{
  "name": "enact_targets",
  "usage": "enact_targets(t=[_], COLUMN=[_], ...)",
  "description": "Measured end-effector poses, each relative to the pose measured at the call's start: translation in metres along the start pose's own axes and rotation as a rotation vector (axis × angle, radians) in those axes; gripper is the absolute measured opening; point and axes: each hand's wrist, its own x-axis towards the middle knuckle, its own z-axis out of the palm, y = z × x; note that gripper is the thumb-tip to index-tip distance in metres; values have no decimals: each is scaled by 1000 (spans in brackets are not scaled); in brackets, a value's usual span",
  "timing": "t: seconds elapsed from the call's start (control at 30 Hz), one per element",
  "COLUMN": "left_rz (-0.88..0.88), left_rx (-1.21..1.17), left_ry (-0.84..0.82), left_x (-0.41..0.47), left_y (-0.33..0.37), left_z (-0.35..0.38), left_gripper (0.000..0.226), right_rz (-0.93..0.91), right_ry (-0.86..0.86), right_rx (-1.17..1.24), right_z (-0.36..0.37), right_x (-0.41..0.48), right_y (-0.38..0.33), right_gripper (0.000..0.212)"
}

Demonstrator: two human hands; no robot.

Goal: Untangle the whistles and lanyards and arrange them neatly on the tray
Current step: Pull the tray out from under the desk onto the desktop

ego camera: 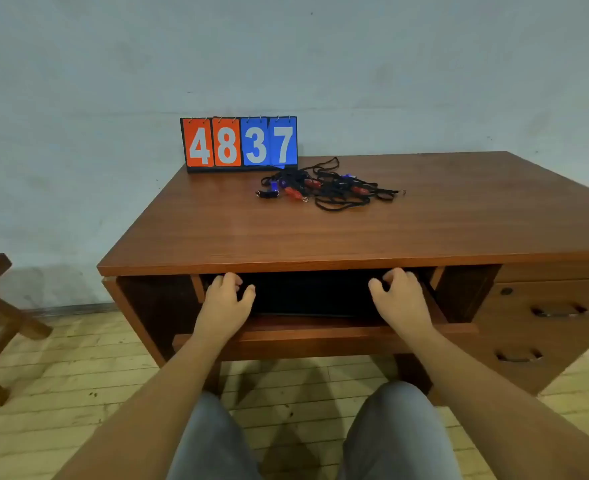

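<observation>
Plain office-like room, maybe sports hall, brown wooden desk with drawers (pixel 286 233), orange and blue flip scoreboard (pixel 239 143), pale painted wall (pixel 78 98), light plank floor (pixel 78 375)

Reddish-brown wood-grain desk (pixel 286 233); scoreboard (pixel 239 143) — orange and blue cards, white digits; black lanyards (pixel 341 203) — red and blue whistles (pixel 293 192).

A brown wooden desk (pixel 321 233) stands against a pale wall (pixel 286 57) on a light plank floor (pixel 78 375).
</observation>
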Motion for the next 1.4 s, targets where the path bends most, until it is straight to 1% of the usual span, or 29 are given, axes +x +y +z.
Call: enact_targets(t=[0.07,0.13,0.23,0.4,0.5,0.6,0.7,0.8,0.87,0.97,1.0,1.03,1.1,1.13,1.27,1.33,1.4], left_rz=[-108,-145,-149,-164,-154,-172,-219,-265,-268,-277,-308,-328,-356,-371,-369,-365,-373], left_rx=[-29,-7,6,46,77,44,-19,40,62,1,-22,-37,-38,-34,-45,-74,-84], left_ry=[-7,-1,-3,16,23,-24,-56,-83,-91,-142,-145,-141,-135,-133,-93,-71,-78], left_x=[-3,-8,-12,-31,-47,-62,-79,-82,-75,-65,-63,-61,-58,-57,-54,-56,-58], left_y=[0,-1,-2,-7,-8,-11,-12,-8,-2,8,10,11,12,13,12,11,7], left_z=[3,6,7,4,5,2,-4,-11,-16,-17,-16,-14,-13,-14,-20,-23,-25], left_gripper=[46,53,56,64,65,68,62,53,53,55,55,54,49,45,35,27,25], right_rz=[65,51,66,22,14,21,59,85,120,274,322,349,347,340,321,305,277], right_ry=[-13,12,46,110,140,106,82,152,160,-4,-47,-64,-72,-66,-42,-65,-70], right_rx=[-55,-105,-113,-311,-301,-292,-300,-292,-256,-129,-80,-47,-48,-63,-85,-83,-65], right_z=[4,12,20,27,25,17,7,-6,-16,-23,-22,-21,-21,-22,-32,-39,-46], right_x=[-6,-10,-14,-37,-55,-73,-88,-87,-77,-55,-49,-44,-41,-42,-41,-40,-42], right_y=[4,11,8,10,16,21,22,19,14,12,12,15,18,18,28,30,30], right_gripper=[41,41,41,43,42,44,49,49,49,55,53,47,33,29,32,33,33])
